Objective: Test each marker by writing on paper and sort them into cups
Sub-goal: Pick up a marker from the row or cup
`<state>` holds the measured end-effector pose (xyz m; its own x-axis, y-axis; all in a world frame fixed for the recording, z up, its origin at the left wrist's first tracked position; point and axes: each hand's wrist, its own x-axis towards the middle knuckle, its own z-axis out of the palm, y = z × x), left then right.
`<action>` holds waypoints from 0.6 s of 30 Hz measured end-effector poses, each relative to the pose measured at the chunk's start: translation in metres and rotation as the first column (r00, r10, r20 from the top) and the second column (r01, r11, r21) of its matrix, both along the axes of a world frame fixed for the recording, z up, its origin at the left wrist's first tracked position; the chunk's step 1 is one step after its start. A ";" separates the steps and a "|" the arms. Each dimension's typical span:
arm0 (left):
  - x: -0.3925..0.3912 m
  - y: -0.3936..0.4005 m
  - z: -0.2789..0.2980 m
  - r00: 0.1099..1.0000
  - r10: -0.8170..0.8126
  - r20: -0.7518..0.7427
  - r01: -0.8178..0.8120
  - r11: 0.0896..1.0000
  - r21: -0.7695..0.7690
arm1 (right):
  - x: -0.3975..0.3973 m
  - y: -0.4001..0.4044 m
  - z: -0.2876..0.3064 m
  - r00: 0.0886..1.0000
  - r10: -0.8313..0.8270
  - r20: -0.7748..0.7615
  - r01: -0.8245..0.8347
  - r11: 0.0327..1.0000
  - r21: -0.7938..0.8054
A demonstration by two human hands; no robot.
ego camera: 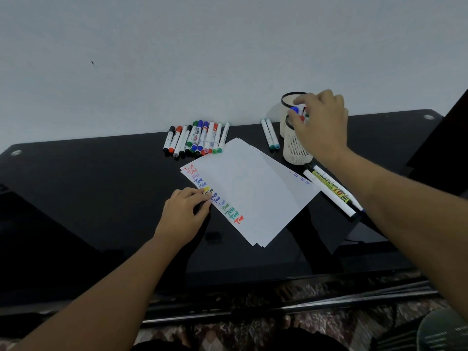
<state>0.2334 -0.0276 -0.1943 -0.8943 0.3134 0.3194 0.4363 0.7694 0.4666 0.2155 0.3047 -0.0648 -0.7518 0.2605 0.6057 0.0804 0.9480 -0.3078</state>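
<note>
Right hand (320, 122), fingers pinching a marker (295, 109) at the upper-right cup (295, 150), should drop it straight in; left hand (186, 214) pins paper (249, 188).

The right hand (320, 122) reached over the white mesh cup (296, 148), fingers among the marker caps in it, while the left hand (186, 211) pressed the white paper sheets (253, 188) against the glossy black desk (88, 188), beside a row of capped markers (197, 139)

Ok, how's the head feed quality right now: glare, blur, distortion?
Head view: dim and bluish; the glossy black table mirrors the paper and arms; wide-angle bending bows the table's back edge; right hand at the mesh cup is slightly soft.
</note>
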 end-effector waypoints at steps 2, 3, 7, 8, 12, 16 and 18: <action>-0.002 0.000 0.002 1.000 -0.011 0.027 0.011 1.000 0.005 | 0.010 -0.022 -0.007 0.984 0.089 -0.157 -0.078 0.994 0.072; -0.006 0.000 0.007 0.999 -0.019 0.046 0.020 1.000 -0.004 | 0.013 -0.032 -0.013 0.977 0.154 -0.148 -0.141 0.986 0.094; -0.025 0.002 0.022 0.994 -0.076 0.073 0.081 0.994 -0.070 | 0.012 -0.065 -0.049 0.903 0.312 0.294 -0.329 0.944 0.008; -0.026 0.002 0.021 0.995 -0.080 0.051 0.083 0.995 -0.057 | 0.009 -0.067 -0.057 0.871 0.293 0.395 -0.314 0.949 -0.012; -0.022 0.001 0.001 0.997 -0.065 -0.046 0.067 0.997 0.047 | -0.012 -0.059 -0.071 0.797 0.152 0.585 -0.236 0.969 0.069; -0.029 0.001 0.001 0.998 -0.060 -0.025 0.062 0.996 0.062 | -0.044 -0.051 -0.077 0.792 0.065 0.607 -0.163 0.981 0.108; -0.030 0.002 0.002 0.998 -0.062 -0.032 0.064 0.996 0.068 | -0.056 -0.051 -0.077 0.768 0.026 0.640 -0.145 0.980 0.134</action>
